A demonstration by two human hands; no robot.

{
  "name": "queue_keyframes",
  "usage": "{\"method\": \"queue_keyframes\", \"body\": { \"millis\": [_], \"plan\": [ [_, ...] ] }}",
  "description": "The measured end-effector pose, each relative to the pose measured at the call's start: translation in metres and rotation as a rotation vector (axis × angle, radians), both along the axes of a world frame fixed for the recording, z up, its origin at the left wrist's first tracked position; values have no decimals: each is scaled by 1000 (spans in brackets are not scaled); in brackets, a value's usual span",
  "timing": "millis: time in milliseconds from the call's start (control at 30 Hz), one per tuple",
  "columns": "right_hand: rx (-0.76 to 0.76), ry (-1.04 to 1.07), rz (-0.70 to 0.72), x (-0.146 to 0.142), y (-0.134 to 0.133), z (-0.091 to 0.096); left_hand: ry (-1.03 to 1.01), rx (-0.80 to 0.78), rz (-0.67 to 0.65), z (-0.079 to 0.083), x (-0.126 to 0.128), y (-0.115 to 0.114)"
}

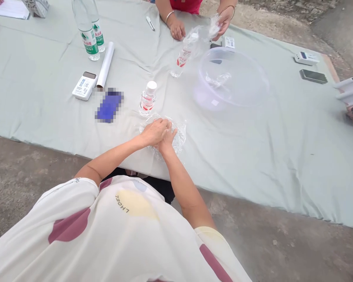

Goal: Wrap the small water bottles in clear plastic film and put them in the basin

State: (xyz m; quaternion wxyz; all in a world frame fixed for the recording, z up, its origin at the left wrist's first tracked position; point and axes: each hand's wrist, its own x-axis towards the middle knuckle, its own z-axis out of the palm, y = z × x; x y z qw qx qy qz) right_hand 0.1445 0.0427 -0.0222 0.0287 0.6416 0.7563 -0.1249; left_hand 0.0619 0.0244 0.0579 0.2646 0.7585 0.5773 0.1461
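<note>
My left hand (155, 131) and my right hand (167, 140) meet over a crumpled sheet of clear plastic film (180, 137) near the front edge of the table. Bent and held together, the fingers of my left hand close on the film and partly cover the right hand. My right hand lies on the film with its outer finger spread; its other fingertips are partly hidden. Just beyond the hands stands a small capped water bottle (148, 99) with a red and white label.
Across the table, a person's hands (176, 29) handle clear plastic around another bottle (182, 56). A translucent basin (235, 84) stands to the right. At left are tall water bottles (90, 41), a white roll (106, 64), a white device (84, 86) and a blurred blue item (108, 106).
</note>
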Motion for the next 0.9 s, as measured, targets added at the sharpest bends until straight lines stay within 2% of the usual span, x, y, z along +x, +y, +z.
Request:
{"method": "queue_keyframes", "body": {
  "millis": [67,133,267,367,533,700,900],
  "plan": [
    [-45,-36,23,2,0,2,18,-13,29,-12,-4,2],
    [-73,-51,31,7,2,6,48,-25,56,-21,-19,3],
    [-20,-16,52,20,5,18,143,-94,169,-35,-56,-3],
    [14,21,128,27,7,22,143,-114,234,-41,-73,-8],
    [28,21,206,33,10,19,183,-126,288,-40,-76,-8],
    [26,9,271,46,13,18,245,-153,388,-36,-72,4],
    [11,-3,336,64,13,19,326,-160,357,-40,-71,13]
  ]
}}
